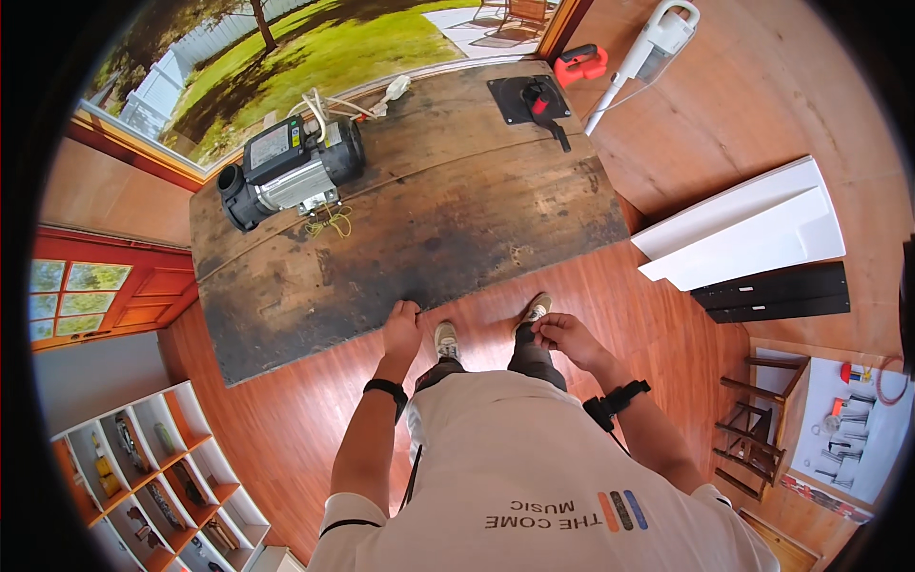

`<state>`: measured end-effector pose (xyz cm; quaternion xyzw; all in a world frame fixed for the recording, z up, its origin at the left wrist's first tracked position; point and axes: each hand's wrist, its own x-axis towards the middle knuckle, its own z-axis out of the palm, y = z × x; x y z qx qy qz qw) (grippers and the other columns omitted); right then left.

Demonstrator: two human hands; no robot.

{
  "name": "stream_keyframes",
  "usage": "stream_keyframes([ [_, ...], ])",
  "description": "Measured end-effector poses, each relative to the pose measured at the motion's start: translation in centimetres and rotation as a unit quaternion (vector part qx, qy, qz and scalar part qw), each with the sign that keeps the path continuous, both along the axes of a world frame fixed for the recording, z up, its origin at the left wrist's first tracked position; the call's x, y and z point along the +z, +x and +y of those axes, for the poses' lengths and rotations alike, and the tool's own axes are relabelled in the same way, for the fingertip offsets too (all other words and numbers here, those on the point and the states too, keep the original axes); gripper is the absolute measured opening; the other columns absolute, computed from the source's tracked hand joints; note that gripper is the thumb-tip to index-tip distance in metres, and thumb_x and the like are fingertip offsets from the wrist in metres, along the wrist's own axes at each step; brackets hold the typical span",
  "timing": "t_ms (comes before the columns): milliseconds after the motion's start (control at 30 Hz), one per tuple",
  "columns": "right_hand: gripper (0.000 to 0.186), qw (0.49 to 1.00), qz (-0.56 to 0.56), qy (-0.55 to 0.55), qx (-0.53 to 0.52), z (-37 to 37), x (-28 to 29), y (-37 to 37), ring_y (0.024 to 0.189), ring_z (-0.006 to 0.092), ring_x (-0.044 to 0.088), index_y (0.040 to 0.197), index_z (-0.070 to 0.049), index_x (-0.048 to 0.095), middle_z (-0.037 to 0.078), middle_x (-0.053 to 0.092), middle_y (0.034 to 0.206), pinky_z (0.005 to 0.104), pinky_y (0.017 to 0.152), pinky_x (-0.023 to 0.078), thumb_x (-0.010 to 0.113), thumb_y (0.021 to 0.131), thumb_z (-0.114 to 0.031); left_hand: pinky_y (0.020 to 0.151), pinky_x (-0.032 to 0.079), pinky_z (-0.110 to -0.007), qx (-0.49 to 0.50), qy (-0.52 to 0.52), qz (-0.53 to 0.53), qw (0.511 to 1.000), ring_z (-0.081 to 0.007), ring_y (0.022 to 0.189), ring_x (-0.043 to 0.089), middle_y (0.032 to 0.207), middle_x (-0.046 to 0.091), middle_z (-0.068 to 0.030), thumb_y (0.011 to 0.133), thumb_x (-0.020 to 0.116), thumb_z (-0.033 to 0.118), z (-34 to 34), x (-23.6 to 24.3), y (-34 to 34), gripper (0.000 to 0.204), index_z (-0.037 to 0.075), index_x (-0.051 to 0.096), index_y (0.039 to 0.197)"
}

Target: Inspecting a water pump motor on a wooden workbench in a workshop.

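My left hand (pixel 402 329) is closed, its curled fingers at the front edge of the dark wooden table (pixel 429 229). Out past that edge, over the floor, hangs my right hand (pixel 569 338), its fingers bent in toward the thumb. I see nothing in either hand. A black and silver motor pump (pixel 295 167) lies toward the table's back left. Thin yellow-green wires (pixel 329 224) come out in front of it, and pale cables (pixel 329 114) lie behind it. At the far right a black square plate (pixel 526 99) carries a red and black part (pixel 538 100).
A red tool (pixel 581 64) and a white stick vacuum (pixel 658 43) are at the right wall. White panels (pixel 753 224) lean there above a black one (pixel 777 294). Low on the right stands a wooden stool (pixel 753 429); on the left, a cubby shelf (pixel 157 477).
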<state>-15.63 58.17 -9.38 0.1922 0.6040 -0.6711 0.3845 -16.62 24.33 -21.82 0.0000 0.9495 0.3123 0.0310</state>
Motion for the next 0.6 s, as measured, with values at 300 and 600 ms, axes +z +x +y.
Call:
stream_keyframes([
  [300,0.014,1.000,0.004,-0.003,-0.012,-0.1,0.0,0.7,0.078,0.0121,0.056,0.099,-0.001,0.059,0.005,0.061,0.086,0.0253,0.075,0.049,0.048,0.092,-0.007,0.074,0.051,-0.044,-0.063,-0.085,-0.022,0.994,-0.0320,0.093,0.059,0.100,0.056,-0.0092,0.080,0.066,0.021,0.8,0.8,-0.7,0.022,0.009,0.055,0.094],
  [600,0.014,1.000,0.002,-0.006,-0.031,-0.5,0.0,1.7,0.076,0.0131,0.056,0.099,0.000,0.059,0.006,0.062,0.084,0.0255,0.074,0.048,0.048,0.092,-0.006,0.070,0.052,-0.043,-0.064,-0.121,0.045,0.990,-0.0302,0.086,0.061,0.092,0.058,-0.0081,0.080,0.063,0.018,0.5,-3.0,-0.3,0.011,0.009,0.057,0.084],
])
